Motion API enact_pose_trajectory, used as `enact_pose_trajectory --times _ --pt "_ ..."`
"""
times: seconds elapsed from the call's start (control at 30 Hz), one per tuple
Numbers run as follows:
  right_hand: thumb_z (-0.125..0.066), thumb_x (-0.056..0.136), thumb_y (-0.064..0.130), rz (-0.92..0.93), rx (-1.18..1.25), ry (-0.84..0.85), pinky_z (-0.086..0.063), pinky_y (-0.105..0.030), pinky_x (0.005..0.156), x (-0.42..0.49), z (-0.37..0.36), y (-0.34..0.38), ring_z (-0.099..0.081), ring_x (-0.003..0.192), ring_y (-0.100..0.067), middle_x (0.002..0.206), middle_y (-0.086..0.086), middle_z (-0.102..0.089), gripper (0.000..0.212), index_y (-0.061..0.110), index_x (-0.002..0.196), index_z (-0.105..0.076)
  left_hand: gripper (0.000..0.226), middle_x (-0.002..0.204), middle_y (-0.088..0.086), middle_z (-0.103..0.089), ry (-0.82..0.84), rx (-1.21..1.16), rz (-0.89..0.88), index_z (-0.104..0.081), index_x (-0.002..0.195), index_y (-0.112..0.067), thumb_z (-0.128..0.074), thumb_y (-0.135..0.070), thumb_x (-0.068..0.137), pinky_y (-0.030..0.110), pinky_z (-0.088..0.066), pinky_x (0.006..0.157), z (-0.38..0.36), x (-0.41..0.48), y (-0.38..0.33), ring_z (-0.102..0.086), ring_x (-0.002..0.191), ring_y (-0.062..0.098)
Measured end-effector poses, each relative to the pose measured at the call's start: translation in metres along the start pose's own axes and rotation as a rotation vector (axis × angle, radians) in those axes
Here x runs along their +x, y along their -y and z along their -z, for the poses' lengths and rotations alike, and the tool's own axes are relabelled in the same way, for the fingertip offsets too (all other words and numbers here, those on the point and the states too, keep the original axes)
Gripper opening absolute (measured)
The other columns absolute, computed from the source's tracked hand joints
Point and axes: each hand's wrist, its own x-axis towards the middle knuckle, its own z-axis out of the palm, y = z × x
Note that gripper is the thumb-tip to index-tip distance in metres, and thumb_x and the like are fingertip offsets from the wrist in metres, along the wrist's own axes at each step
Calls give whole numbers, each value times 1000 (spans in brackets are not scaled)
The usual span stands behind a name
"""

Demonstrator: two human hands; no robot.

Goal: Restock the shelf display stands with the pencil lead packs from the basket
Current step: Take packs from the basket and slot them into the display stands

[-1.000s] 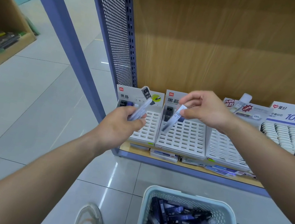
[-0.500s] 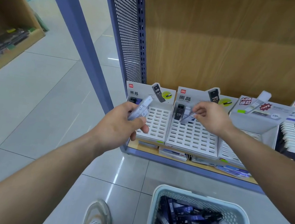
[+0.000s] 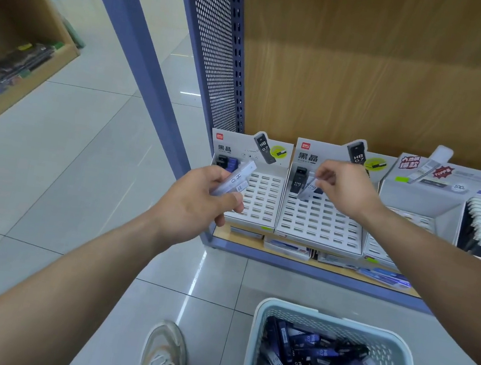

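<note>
At the left end of the wooden shelf (image 3: 225, 237): two white slotted cardboard display stands side by side, left stand (image 3: 261, 203) and second stand (image 3: 320, 224), nearly all slots bare.
Right hand (image 3: 346, 191): pinching one clear-and-blue pencil lead pack (image 3: 309, 189) by its upper end, grip clamped on it, over the second stand's back rows.
Pack's axis: long axis tilted, lower end pointing down-left toward the slots, upper end in the grip; just right of a black pack (image 3: 297, 179) standing in the back-left slot.
Deciding relation: bare slots directly under the pack's lower end; likely needs tipping upright before pressing down.
Left hand (image 3: 199, 201): grip clamped round a few spare clear packs (image 3: 235, 178), held before the left stand, farther from the target slot than the right.
Supply: pale blue plastic basket (image 3: 259, 324) on the tiled floor (image 3: 218, 287) below the shelf's front edge, many dark packs (image 3: 310, 359) inside.
</note>
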Motion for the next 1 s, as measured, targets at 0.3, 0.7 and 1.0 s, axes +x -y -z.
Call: enact_pose_trajectory --times 0.3,0.7,1.0 --pt "-65 94 6 99 -119 24 -51 -32 88 1 -1 -2 -66 94 -27 102 -12 -72 14 6 104 -75 3 94 -10 -76 2 16 4 -67 97 -23 -67 -20 95 11 -43 48 -1 2 1 -56 53 6" --pt "-63 98 27 64 173 82 -52 -20 76 -12 26 52 -64 80 -8 89 12 -70 12 26 103 -74 9 94 -11 -77 50 49 -3 -70 102 -26 -66 -21 97 19 -48 52 -9 5 -5 -62 60 5" --pt "-63 98 18 79 721 349 -58 -34 69 -36 38 101 -67 68 -18 76 0 -68 11 16 92 -72 6 89 -3 -74 127 54 -50 -71 100 -20 -67 -18 97 12 -43 49 -29 6 -18 -57 54 0"
